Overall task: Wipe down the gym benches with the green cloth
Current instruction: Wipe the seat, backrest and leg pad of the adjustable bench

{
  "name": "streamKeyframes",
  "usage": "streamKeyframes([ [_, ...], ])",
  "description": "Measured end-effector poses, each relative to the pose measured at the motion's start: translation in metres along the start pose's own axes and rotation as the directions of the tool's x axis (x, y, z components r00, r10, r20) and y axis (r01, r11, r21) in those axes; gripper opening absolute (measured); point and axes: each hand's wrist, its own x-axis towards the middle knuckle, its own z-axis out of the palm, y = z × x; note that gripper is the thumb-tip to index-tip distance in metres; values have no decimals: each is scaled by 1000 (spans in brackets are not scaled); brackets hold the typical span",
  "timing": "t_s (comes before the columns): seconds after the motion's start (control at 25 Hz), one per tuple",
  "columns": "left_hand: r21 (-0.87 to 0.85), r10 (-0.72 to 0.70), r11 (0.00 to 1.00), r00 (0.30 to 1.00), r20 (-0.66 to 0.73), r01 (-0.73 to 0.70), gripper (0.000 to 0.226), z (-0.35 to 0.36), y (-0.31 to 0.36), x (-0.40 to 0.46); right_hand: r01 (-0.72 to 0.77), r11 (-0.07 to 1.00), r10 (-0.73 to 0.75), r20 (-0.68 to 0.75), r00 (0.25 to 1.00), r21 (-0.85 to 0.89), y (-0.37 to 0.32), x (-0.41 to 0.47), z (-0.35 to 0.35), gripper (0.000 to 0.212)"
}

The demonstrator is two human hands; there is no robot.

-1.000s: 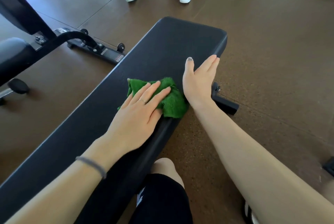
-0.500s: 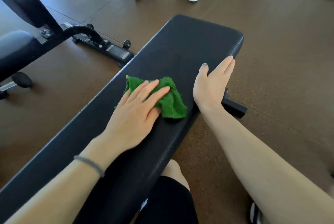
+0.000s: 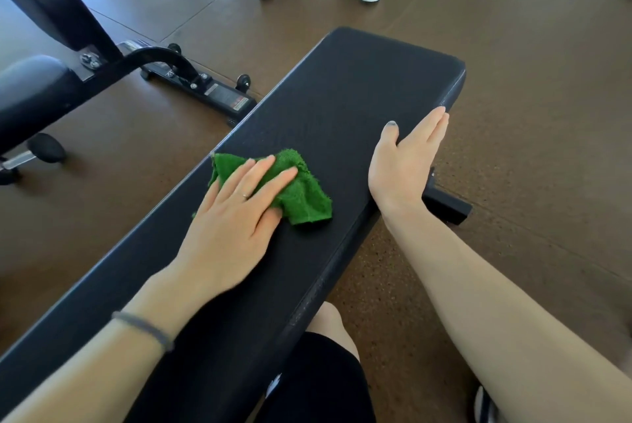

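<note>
Head view: The green cloth lay bunched on the black padded top of the bench, near its left edge and about midway along the visible length. The left hand rested flat on the cloth, fingers straight and pressing it to the pad, not curled round it. The right hand lay with fingers extended along the bench's right edge, thumb on the top surface, holding nothing; it appeared to serve as a brace.

Handling, as a judgement: the cloth looked soft, light and limp, a terry-type fabric that would crumple and drag under a palm instead of sliding as one piece. Flat pressure over its middle seemed the soundest hold; a pinch at a corner would let the rest trail. The textured pad looked firm and likely to offer friction.

Containers: none were seen in this view. A second bench frame stood on the floor to the left.
</note>
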Motion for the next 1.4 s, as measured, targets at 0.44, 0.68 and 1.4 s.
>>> streamKeyframes([
  [0.44,12,-2,1000,1000,1,2,54,5,40,68,7,994,-8,10,1000,109,4,0,-1,70],
  [0.68,-47,10,999,1000,26,-8,52,9,80,186,11,986,-22,62,998,166,6,2,-5,64],
  [1.4,66,82,995,997,-11,-81,56,29,181,210,-473,838,331,435,837,271,-12,159,-77,64],
])
